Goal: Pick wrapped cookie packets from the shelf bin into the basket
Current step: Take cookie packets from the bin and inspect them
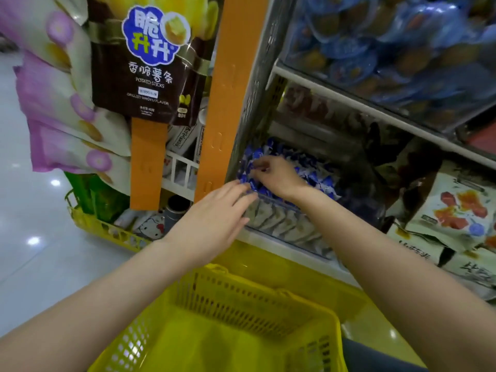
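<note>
A clear shelf bin (279,208) on a low shelf holds several blue-and-white wrapped cookie packets (319,178). My right hand (276,175) is inside the bin, its fingers curled around packets at the left end. My left hand (214,218) rests at the bin's front left corner with its fingers spread, the tips touching the packets at the rim; no packet shows in its grasp. A yellow plastic basket (241,299) sits below my arms, and nothing shows inside it.
An orange shelf upright (228,103) stands just left of the bin, with hanging potato-stick bags (145,60) beside it. A shelf (375,108) of blue cups overhangs the bin. Snack bags (456,210) lie to the right. A second yellow basket (107,229) sits on the floor at left.
</note>
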`<state>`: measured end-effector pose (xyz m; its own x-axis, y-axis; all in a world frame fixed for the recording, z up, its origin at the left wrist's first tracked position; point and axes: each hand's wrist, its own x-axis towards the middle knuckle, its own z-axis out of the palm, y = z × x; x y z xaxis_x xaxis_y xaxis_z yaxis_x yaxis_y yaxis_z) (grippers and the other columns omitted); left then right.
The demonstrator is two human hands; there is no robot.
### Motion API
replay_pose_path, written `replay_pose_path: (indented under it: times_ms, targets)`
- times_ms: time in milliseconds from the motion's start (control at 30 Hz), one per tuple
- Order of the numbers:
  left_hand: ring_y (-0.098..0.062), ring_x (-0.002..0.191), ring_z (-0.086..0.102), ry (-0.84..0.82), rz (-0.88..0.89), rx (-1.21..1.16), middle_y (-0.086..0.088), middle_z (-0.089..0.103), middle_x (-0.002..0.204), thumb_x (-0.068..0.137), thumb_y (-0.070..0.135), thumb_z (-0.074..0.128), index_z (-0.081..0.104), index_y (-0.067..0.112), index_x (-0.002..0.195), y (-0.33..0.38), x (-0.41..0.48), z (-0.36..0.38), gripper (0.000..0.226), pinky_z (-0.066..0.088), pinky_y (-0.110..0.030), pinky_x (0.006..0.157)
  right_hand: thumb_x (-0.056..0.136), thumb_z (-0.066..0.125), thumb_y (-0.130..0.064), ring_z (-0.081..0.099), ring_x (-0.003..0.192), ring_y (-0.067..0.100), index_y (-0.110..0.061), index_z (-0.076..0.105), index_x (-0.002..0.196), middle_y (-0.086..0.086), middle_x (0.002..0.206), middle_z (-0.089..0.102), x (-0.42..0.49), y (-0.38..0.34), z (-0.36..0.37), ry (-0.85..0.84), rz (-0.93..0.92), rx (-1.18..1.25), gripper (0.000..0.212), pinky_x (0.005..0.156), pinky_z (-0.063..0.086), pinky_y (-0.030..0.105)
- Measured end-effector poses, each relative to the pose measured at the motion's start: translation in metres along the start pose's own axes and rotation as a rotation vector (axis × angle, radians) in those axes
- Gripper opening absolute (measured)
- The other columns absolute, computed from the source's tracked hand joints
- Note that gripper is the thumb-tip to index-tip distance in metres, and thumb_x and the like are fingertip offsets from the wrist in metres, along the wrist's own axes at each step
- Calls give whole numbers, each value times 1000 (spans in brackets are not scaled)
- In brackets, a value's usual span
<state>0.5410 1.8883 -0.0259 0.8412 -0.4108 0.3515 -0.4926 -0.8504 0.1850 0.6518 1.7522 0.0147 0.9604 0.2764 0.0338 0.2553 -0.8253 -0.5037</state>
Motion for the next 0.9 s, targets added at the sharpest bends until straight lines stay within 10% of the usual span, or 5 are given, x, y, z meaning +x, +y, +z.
replay_pose_path:
  times_ms: [267,467,633,767,900]
  targets:
    - [-29,121,51,74,30,60,-11,56,127,85,23,63,50,9,129,0,-1,3,48,45,-36,93,90,58,-25,58,82,15,-16,64,80,0,78,63,30,6,6,-113,-21,-99,14,78,47,31]
    - [-20,137,27,85,-1,-33,-4,37,144,95,27,46,39,16,137,5,-4,3,45,25,-29,108,93,53,-25,60,79,17,-18,64,93,1,89,64,-3,-4,-5,353,-153,7,13,75,52,43]
    - [-9,97,45,171,-289,-523,11,47,102,96,31,38,49,24,100,25,-18,2,14,33,-13,75,95,49,-21,63,69,11,-25,55,87,7,87,63,-58,-14,-38,591,-279,446,11,50,52,19]
    - [-13,95,59,104,-704,-1204,2,60,100,95,41,38,53,24,93,35,-35,-1,23,45,-25,83,95,49,-15,64,65,7,-26,55,83,-9,75,62,-114,-7,-29,400,-288,644,18,49,54,24]
    - [-18,98,63,-85,-742,-1482,-2,66,106,77,46,55,61,18,101,47,-55,1,38,51,-31,78,94,49,-9,64,59,6,-21,55,82,-8,68,63,-153,11,4,193,-183,759,18,47,54,22]
